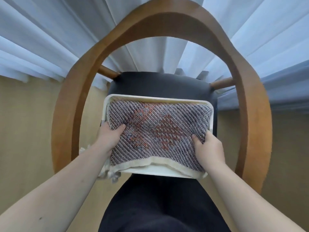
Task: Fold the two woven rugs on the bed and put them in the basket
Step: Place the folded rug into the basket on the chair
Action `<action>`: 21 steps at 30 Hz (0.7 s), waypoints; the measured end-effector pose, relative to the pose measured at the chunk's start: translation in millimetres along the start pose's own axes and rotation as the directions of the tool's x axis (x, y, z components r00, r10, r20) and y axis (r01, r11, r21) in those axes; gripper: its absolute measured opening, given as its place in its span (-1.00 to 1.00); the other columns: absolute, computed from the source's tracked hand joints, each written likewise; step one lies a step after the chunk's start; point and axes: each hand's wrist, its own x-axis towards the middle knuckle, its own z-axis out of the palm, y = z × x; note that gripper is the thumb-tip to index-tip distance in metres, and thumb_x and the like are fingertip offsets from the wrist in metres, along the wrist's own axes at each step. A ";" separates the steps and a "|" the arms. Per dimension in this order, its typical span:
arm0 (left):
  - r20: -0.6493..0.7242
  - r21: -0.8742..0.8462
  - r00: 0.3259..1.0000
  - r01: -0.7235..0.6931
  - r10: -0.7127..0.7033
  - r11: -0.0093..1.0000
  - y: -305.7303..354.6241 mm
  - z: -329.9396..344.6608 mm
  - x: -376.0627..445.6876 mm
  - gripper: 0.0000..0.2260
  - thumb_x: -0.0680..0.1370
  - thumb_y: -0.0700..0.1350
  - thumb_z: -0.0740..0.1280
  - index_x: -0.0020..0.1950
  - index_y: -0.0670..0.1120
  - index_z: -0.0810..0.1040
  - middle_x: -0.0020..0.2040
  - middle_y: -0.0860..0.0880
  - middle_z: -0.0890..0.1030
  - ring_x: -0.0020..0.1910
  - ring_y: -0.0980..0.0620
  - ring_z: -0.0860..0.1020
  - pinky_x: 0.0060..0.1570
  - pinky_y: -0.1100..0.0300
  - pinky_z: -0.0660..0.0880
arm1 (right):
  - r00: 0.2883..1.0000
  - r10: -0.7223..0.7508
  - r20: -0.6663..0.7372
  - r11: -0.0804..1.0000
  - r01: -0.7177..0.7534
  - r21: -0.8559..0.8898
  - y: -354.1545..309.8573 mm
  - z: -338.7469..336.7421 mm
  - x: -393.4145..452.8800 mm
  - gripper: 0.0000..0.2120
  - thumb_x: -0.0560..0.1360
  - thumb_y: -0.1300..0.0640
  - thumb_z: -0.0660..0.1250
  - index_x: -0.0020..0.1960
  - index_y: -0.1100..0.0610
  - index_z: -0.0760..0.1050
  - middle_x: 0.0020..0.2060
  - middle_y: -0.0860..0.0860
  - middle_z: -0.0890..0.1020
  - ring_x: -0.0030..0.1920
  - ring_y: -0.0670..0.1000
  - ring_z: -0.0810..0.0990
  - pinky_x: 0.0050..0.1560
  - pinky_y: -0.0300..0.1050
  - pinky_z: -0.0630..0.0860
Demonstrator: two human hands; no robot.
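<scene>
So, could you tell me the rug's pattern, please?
Grey-purple diagonal weave, orange motifs, cream fringe on the rug; head view.

Bare forearms, no sleeves in view; dark trousers point(160, 206) below.

A wooden chair with a wide, curved brown backrest-and-arm hoop point(167, 19) fills the middle of the view. Its dark grey padded seat point(160, 84) sits inside the hoop, and 2 round brown wooden spindles point(107, 72) join the seat to the frame, 1 on each side. Behind the chair hang white pleated curtains point(50, 39), lit softly and evenly, bluish toward the right. A pale tan floor point(25, 123) shows on both sides of the chair.
</scene>
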 end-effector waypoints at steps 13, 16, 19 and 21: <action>-0.074 0.455 0.968 -0.182 0.241 0.872 -2.6 31.0 -3.1 -0.43 0.58 -0.03 0.34 0.52 -0.10 0.19 0.46 -0.14 0.40 0.39 -0.19 0.41 0.39 -0.08 0.36 | 0.978 -0.191 -0.082 0.941 0.159 -0.299 3.1 42.3 -17.5 -0.29 0.59 0.19 0.28 0.61 0.12 -0.02 0.60 0.07 0.06 0.57 0.10 0.10 0.47 0.01 0.24; 0.013 0.667 0.785 -0.468 0.619 0.580 -6.4 37.0 -23.5 -0.31 0.56 -0.04 0.34 0.59 -0.13 0.07 0.58 -0.17 0.16 0.56 -0.15 0.14 0.50 -0.05 0.15 | 0.933 -0.360 -0.017 0.846 0.318 -0.429 4.1 48.5 -10.9 -0.30 0.56 0.11 0.33 0.60 0.18 0.07 0.59 0.14 0.09 0.59 0.15 0.01 0.54 0.01 -0.06; 0.078 0.737 0.788 -0.458 0.610 0.497 -12.2 35.2 -26.8 -0.39 0.55 0.02 0.32 0.54 -0.14 0.22 0.55 -0.19 0.19 0.53 -0.18 0.15 0.50 -0.12 0.16 | 0.918 -0.383 0.099 0.793 0.382 -0.474 -2.9 50.7 7.3 -0.30 0.58 0.04 0.30 0.60 0.18 0.07 0.59 0.14 0.08 0.59 0.17 -0.03 0.56 0.04 -0.11; 0.054 0.728 0.843 -0.400 0.535 0.557 -20.4 28.2 -33.7 -0.39 0.54 0.06 0.33 0.52 -0.12 0.25 0.52 -0.16 0.23 0.50 -0.16 0.19 0.46 -0.12 0.19 | 0.900 -0.419 0.115 0.761 0.418 -0.496 -10.2 52.1 13.4 -0.31 0.57 0.02 0.33 0.58 0.19 0.13 0.57 0.16 0.16 0.58 0.19 0.04 0.57 0.10 -0.02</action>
